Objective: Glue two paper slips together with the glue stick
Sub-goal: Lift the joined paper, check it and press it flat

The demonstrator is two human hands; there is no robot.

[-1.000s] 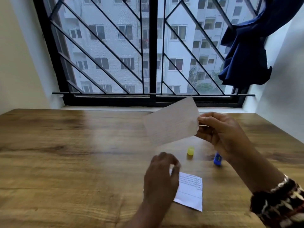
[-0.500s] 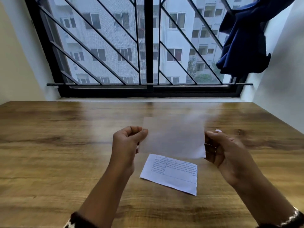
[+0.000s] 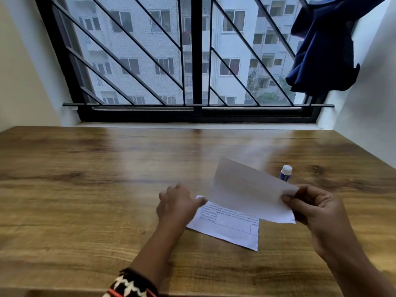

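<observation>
the white paper slip with a printed table on it (image 3: 231,230) lies flat on the brown wood-grain table (image 3: 85,211), and we'll place everything off that. our left hand (image 3: 176,203) sits on its left end. it looks loose and laid flat to pin the slip down, though it's blurry so don't quote us on the details. our right hand (image 3: 319,215) is just right of it, pinching the right edge of the plain white paper slip (image 3: 246,189). that one hangs tilted above the printed one with its far edge raised, and we can't tell if its lower corner brushes it. the blue glue stick with the white top (image 3: 285,174) stands upright behind the printed slip's right end, partly hidden by the raised sheet.

handling-wise: both slips are thin, light and floppy, so one-edge pinches let them sag and flutter. we'd guess it's best to hold by an edge or corner away from any glued strip and lower it from one side. keep the bottom slip pinned too, or it'll skid on that smooth tabletop. crumples easily, so gentle pressure.
</observation>
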